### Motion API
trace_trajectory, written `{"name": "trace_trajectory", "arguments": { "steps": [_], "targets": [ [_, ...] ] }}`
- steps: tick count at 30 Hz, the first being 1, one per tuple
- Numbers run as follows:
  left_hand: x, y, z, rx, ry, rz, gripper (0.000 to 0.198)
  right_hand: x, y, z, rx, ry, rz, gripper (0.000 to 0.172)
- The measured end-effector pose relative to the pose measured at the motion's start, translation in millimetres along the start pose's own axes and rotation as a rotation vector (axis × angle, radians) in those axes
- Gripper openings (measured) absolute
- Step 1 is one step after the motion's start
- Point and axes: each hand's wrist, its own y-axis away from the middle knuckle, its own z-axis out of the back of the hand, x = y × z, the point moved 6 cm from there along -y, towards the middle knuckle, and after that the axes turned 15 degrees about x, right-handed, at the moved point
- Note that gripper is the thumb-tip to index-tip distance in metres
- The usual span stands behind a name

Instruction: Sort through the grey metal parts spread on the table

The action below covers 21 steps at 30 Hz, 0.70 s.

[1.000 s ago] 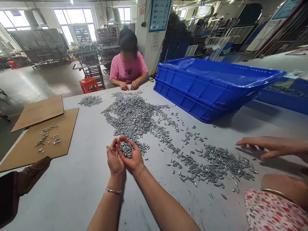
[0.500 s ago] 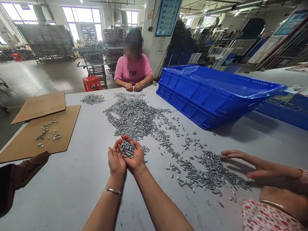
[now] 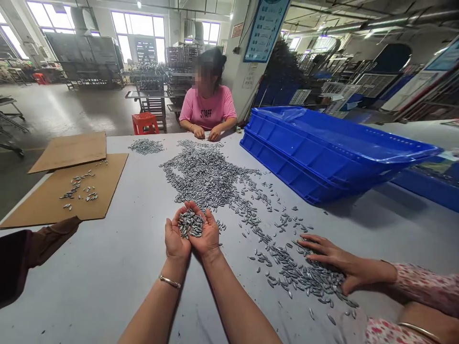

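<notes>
My left hand (image 3: 176, 244) and my right hand (image 3: 210, 240) are cupped side by side, palms up, just above the table. Together they cradle a heap of small grey spindle-shaped metal pieces (image 3: 191, 223). Right beyond my fingertips spreads a big pile of the same pieces (image 3: 206, 177), and a few lie beside my right hand. A looser trail of them (image 3: 261, 234) runs toward the right side of the table. There, a co-worker's hand (image 3: 337, 258) in a patterned sleeve rests on another heap.
Stacked blue crates (image 3: 322, 153) stand at the right back. Cardboard sheets (image 3: 46, 205) with scattered pieces lie on the left. A person in a pink shirt (image 3: 208, 107) sits across the table (image 3: 96, 282), near a small separate pile (image 3: 146, 146). A dark object (image 3: 14, 263) juts in at left.
The co-worker's hand at right has moved left onto the heap of pieces. My cupped hands keep holding their handful. The whole view has shifted slightly.
</notes>
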Motion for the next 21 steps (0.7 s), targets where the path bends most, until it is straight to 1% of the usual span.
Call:
{"name": "trace_trajectory", "arguments": {
  "steps": [3,7,11,16,21],
  "targets": [
    [0.1,0.7,-0.4,0.003,0.013,0.01,0.046,0.1,0.3,-0.3,0.001,-0.005,-0.006,0.041],
    [0.6,0.5,0.5,0.015,0.024,0.013,0.045,0.9,1.9,-2.2,-0.03,0.025,-0.007,0.041],
    [0.7,0.6,1.8,0.014,0.042,0.006,0.043,1.0,2.6,-6.5,-0.012,0.037,-0.007,0.04],
    [1.0,-0.3,3.1,0.043,0.047,0.006,0.043,4.7,4.7,-12.1,-0.012,0.166,-0.025,0.035],
    [2.0,-1.0,4.8,0.046,0.059,0.015,0.042,9.5,6.4,-18.0,0.029,0.258,-0.031,0.034]
  ]
}}
